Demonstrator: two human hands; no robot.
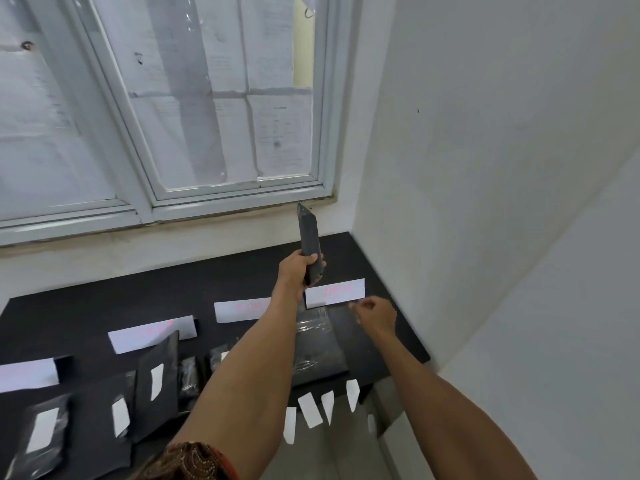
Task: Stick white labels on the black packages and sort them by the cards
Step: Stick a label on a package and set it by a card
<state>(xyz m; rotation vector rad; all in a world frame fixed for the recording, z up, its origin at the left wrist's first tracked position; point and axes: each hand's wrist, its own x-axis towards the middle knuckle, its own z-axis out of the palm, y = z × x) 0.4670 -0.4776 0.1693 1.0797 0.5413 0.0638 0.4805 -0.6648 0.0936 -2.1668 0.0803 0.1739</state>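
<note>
My left hand grips a black package and holds it upright and edge-on above the black table, near the back right corner. My right hand hovers to its right with loosely curled fingers; whether it holds anything is unclear. Below lie a glossy black package and a white card with pink writing. More cards line the table to the left. Labelled black packages sit at the front left. Several white labels hang from the table's front edge.
A white wall stands close on the right and meets the table's right side. A paper-covered window runs behind the table. Small wrapped black packages lie near my left forearm. Pale floor shows below the front edge.
</note>
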